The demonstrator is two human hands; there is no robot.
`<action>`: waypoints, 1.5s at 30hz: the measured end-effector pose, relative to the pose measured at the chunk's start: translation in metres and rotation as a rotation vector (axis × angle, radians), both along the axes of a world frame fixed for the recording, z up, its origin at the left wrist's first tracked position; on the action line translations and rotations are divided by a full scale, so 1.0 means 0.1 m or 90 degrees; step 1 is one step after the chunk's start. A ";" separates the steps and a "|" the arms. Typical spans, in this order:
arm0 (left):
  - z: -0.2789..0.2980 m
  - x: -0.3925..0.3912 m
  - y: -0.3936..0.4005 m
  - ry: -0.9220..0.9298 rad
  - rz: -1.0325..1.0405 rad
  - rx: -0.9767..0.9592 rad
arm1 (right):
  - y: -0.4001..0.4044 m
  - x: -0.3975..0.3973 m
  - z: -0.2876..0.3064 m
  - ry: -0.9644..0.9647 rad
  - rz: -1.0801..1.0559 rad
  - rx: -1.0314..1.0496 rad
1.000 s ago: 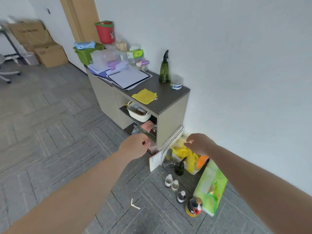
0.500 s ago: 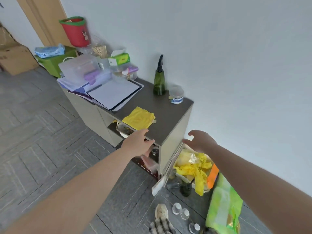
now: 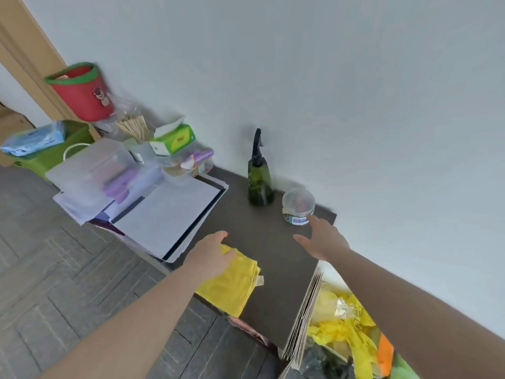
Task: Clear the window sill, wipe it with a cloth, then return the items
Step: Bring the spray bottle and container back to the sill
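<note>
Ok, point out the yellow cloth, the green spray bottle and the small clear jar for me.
yellow cloth (image 3: pixel 232 285), head view, on its folded middle.
green spray bottle (image 3: pixel 259 184), head view, on its green body.
small clear jar (image 3: pixel 297 201), head view, on its clear lid.

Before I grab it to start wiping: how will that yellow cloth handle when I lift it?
The yellow cloth will probably go limp and unfold, since it lies flat and folded on the cabinet top. It looks thin, so likely very light. One corner overhangs the front edge, so a push may slide it off.

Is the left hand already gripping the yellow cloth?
No: the left hand lies open over the near corner of the yellow cloth, fingers straight, not curled round it.
</note>
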State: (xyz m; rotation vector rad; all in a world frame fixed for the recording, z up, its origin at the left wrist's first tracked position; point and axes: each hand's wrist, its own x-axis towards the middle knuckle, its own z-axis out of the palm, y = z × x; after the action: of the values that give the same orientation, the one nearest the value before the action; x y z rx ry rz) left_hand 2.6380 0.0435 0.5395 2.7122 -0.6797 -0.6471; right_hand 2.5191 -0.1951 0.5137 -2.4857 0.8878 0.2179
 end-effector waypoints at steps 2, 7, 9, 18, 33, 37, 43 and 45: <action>-0.09 0.28 -0.15 0.004 -0.004 -0.019 | -0.09 0.19 -0.08 -0.003 -0.020 -0.001; -0.35 1.02 -0.61 0.010 -0.055 -0.056 | -0.25 0.61 -0.37 -0.016 -0.135 0.011; -0.47 1.30 -0.77 0.022 -0.070 -0.075 | -0.25 0.77 -0.46 -0.033 -0.177 0.010; -0.79 2.19 -1.20 0.101 -0.107 -0.138 | -0.19 1.28 -0.74 -0.023 -0.332 -0.035; -0.97 2.15 -1.62 0.165 -0.188 -0.334 | -0.13 1.35 -1.03 -0.018 -0.340 -0.108; -0.95 2.13 -1.69 0.156 -0.144 -0.349 | -0.07 1.35 -0.99 -0.019 -0.346 -0.071; -0.90 2.12 -1.74 0.147 -0.142 -0.319 | 0.06 1.13 -0.90 -0.011 -0.354 -0.035; -0.83 2.04 -1.71 0.142 -0.156 -0.311 | 0.05 1.02 -0.84 -0.019 -0.369 -0.024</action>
State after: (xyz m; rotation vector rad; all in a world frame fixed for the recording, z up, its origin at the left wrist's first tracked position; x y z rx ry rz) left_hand 2.8415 -0.1278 0.4567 2.0959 -0.9744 -0.7150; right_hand 2.6209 -0.1899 0.4297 -2.1417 1.5553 -0.0339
